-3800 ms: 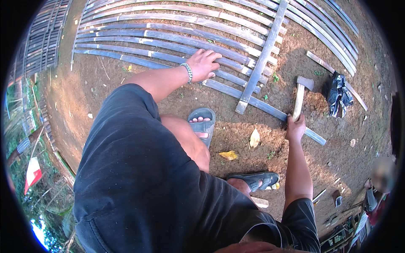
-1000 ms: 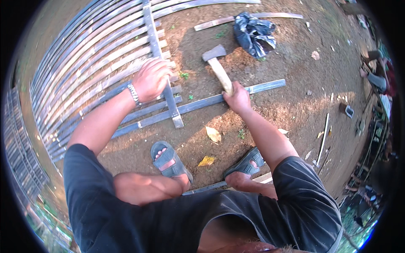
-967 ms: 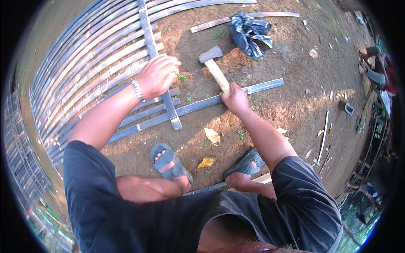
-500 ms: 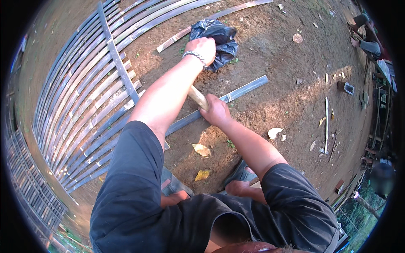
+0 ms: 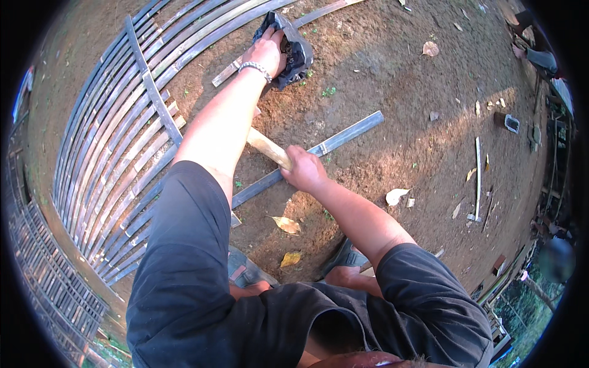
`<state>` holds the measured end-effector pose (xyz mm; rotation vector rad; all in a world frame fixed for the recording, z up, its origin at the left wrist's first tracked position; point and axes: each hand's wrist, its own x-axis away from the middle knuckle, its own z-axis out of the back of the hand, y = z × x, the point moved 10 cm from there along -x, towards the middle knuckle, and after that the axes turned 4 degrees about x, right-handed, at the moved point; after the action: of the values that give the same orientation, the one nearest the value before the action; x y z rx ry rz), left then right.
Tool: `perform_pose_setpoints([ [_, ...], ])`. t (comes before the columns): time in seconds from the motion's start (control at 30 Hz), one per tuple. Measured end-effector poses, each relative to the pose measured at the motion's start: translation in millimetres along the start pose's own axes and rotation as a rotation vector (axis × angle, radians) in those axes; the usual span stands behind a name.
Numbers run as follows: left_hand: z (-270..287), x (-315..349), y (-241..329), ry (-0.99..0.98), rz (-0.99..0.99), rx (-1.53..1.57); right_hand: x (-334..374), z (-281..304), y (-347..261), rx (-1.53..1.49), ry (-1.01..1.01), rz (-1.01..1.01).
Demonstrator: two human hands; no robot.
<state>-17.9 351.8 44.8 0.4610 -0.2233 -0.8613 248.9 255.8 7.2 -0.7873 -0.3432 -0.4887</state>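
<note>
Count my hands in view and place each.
2. Left hand: in the mouth of the black bag, perhaps partly hidden inside. Right hand: gripping the wooden handle.

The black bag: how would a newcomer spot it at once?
Start at the big slatted frame, upper left. Right of its crossbar, the person's left hand is inside the open bag. Unlike the stiff slat showing beside it, the bag is crumpled plastic.
</note>
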Motion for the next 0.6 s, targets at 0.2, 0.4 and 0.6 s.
perform_pose_setpoints([
  [0.2, -5, 11, 31, -0.012, -0.161, -0.12, 0, 3, 2, -0.003, 0.013, 0.017],
  [0.4, -13, 2, 22, 0.062, 0.048, -0.188, 1, 2, -1, -0.013, 0.028, 0.014],
  [0.6, -15, 4, 24, 0.139, 0.001, -0.132, -3, -2, 1, 0.032, 0.002, -0.026],
])
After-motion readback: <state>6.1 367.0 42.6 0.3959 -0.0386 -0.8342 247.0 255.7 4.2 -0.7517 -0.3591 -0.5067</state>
